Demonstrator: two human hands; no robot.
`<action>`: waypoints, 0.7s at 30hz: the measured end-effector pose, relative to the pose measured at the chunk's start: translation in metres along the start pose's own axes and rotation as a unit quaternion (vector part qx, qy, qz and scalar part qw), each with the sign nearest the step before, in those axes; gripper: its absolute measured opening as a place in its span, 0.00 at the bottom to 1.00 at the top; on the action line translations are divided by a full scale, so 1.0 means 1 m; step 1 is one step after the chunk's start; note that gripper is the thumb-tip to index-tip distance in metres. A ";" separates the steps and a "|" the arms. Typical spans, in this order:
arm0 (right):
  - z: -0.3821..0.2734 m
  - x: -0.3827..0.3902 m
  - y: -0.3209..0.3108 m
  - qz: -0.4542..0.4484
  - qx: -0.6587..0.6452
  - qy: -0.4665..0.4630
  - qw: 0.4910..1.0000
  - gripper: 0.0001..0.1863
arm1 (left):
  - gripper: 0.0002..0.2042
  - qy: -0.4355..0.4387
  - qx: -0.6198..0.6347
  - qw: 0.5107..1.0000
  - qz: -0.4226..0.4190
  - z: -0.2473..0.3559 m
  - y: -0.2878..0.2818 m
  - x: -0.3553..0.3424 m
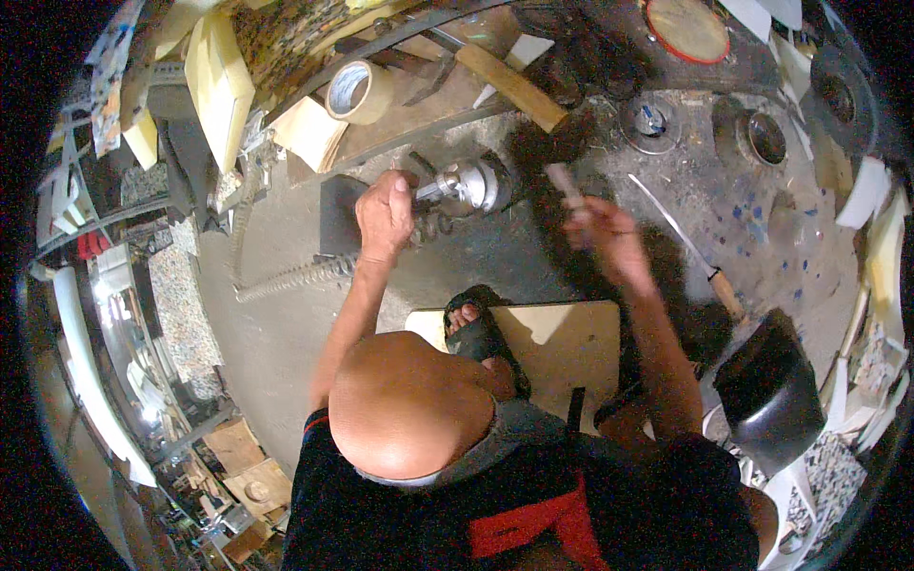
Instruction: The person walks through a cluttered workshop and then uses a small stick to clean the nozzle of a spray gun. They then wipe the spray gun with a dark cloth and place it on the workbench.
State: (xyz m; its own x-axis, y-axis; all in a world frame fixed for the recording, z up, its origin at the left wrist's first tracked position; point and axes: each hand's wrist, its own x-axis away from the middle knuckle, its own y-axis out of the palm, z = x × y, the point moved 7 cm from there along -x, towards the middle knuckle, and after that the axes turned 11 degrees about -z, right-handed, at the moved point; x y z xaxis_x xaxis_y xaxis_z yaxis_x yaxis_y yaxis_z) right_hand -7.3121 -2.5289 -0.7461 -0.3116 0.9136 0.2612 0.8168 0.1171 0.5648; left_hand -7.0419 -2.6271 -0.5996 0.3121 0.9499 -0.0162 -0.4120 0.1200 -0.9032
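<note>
My left hand [384, 217] is closed around the handle of a silver spray gun [468, 187], whose rounded metal body points away to the right. A coiled clear air hose [303, 276] trails from near it, low and to the left. To the right, my right hand [609, 236] is blurred by motion, its fingers closed on a pale narrow strip [562, 181] that sticks up and left. What the strip is cannot be made out. Beyond that hand lies a long knife [681, 224] with a wooden handle.
A roll of tape [358, 92] and a wooden block-like handle [514, 88] lie on the low bench ahead. Round tins [764, 139] stand far right. My sandaled foot rests on a pale board [571, 343]. A black curved panel [773, 392] leans at the right.
</note>
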 end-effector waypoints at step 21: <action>0.033 -0.050 0.125 0.144 0.076 -0.179 0.970 0.09 | 0.24 -0.011 0.022 1.000 -0.020 -0.003 0.006 -0.002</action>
State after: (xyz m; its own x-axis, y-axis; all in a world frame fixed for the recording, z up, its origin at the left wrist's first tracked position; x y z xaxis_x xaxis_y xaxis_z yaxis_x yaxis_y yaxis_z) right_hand -7.1785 -2.5473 -0.7145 0.1074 0.9904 0.0872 0.9159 -0.1327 0.3790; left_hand -7.0423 -2.6290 -0.6066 0.3108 0.9501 0.0284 -0.4378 0.1696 -0.8829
